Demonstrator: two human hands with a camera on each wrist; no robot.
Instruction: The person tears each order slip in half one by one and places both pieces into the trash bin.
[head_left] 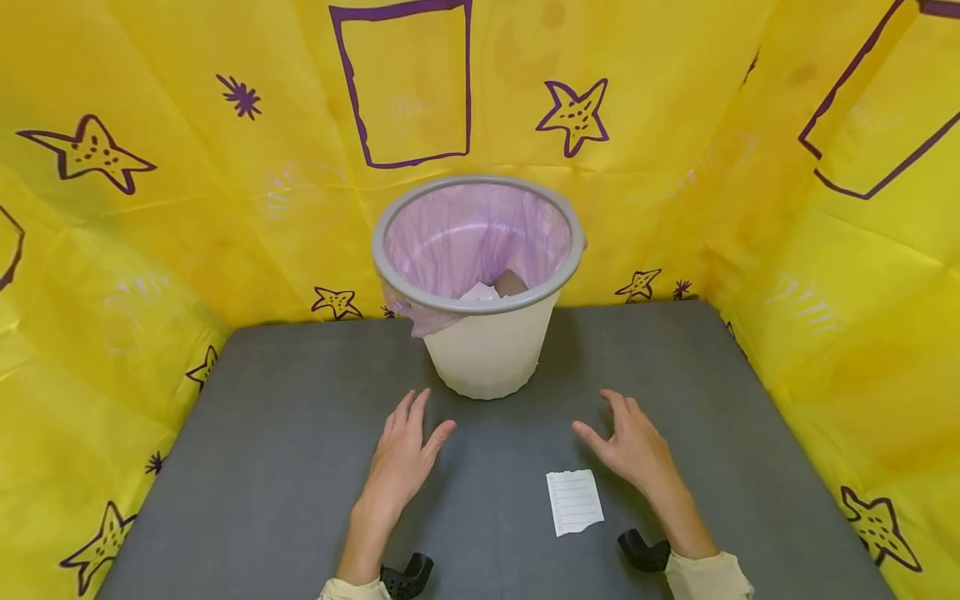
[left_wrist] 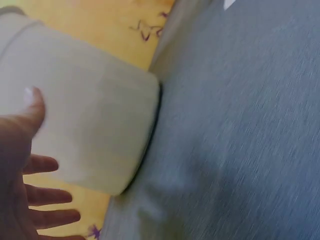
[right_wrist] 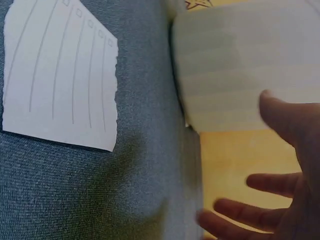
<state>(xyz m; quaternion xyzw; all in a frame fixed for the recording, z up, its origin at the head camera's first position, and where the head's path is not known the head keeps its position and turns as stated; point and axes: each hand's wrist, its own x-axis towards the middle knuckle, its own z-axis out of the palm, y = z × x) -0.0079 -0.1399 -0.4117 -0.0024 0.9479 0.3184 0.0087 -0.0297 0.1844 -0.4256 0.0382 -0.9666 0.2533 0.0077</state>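
A pale cream waste bin (head_left: 487,354) with a grey rim stands upright at the back of the grey table. Inside it hangs a thin purple bag (head_left: 442,242), partly folded over the rim at the left. Crumpled white paper (head_left: 480,292) and a brownish piece (head_left: 511,283) lie in it. My left hand (head_left: 401,454) hovers in front of the bin's left side, fingers spread and holding nothing. On the other side my right hand (head_left: 633,442) is likewise empty, its fingers loosely extended. Nearest to it, a torn piece of lined paper (head_left: 575,502) lies flat on the table.
The grey tabletop (head_left: 285,467) is enclosed at the back and both sides by yellow cloth (head_left: 285,167) with purple drawings of stars and frames. Black wrist mounts (head_left: 408,577) sit by both cuffs. The bin stands close to the back cloth.
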